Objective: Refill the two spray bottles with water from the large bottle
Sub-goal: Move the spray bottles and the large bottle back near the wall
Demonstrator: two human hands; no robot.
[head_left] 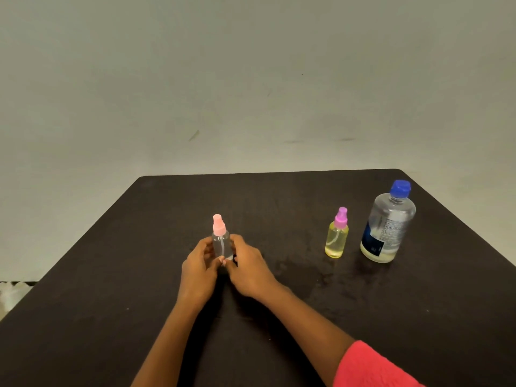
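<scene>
A small clear spray bottle [221, 241] with a pink spray top stands upright at the middle of the dark table [279, 196]. My left hand [198, 268] and my right hand [249, 268] both hold its body, fingers curled round it from either side. To the right stands a second spray bottle [337, 238], yellow with a purple spray top. Beside that is the large clear bottle [386, 224] with a blue cap and a dark label. Both of these are untouched and capped.
The table's back edge meets a plain wall. Its right corner lies just behind the large bottle. A patch of light floor [11, 296] shows past the table's left edge. A red sleeve [368, 367] covers my right upper arm.
</scene>
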